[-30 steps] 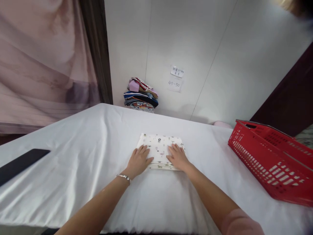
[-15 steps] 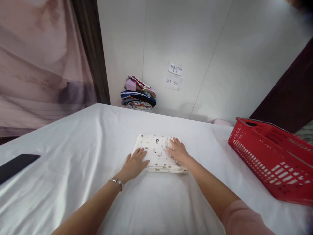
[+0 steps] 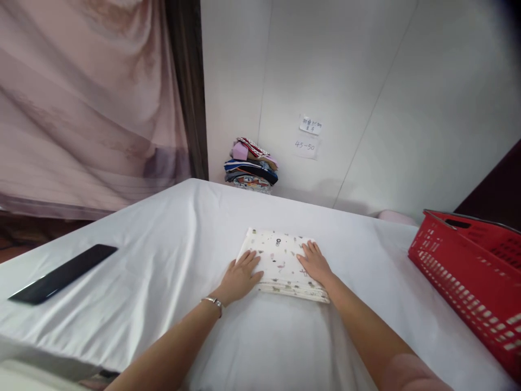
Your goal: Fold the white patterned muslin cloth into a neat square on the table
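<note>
A folded white cloth with small printed figures [image 3: 280,255] lies on the white-covered table [image 3: 171,244]. My left hand [image 3: 240,277] rests flat on the cloth's near left corner, fingers stretched out, a silver bracelet on the wrist. My right hand [image 3: 315,263] lies flat on the cloth's right side, fingers stretched forward. Neither hand grips anything.
A red plastic basket [image 3: 472,277] stands at the table's right edge. A stack of folded colourful clothes [image 3: 251,165] sits at the far end against the wall, below two paper notes [image 3: 307,136]. A flat black slab [image 3: 63,273] lies at the left. A pink curtain [image 3: 81,98] hangs on the left.
The view has swung to the left, so everything sits further right in the picture. Both hands stay flat on the cloth; the right hand has slid slightly back toward me.
</note>
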